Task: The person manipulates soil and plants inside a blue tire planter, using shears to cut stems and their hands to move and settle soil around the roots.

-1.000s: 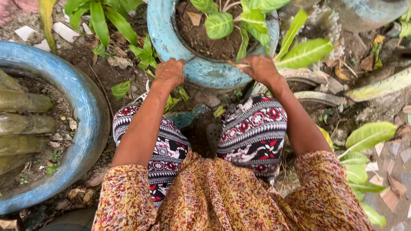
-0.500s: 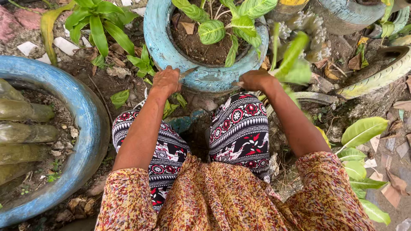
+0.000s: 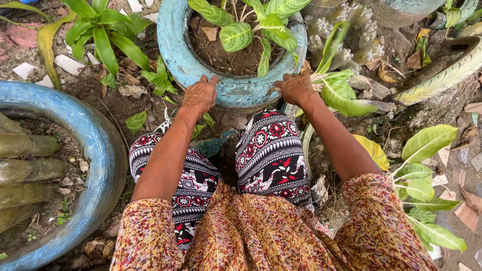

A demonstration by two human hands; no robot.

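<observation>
Between both hands, tyre planter

the left hand, a second ago gripping the near rim of the blue tyre planter with fingers curled over it, now lies flatter against that rim. the right hand has shifted along the rim toward its right edge. the long green leaves beside that hand now show blurred.
</observation>
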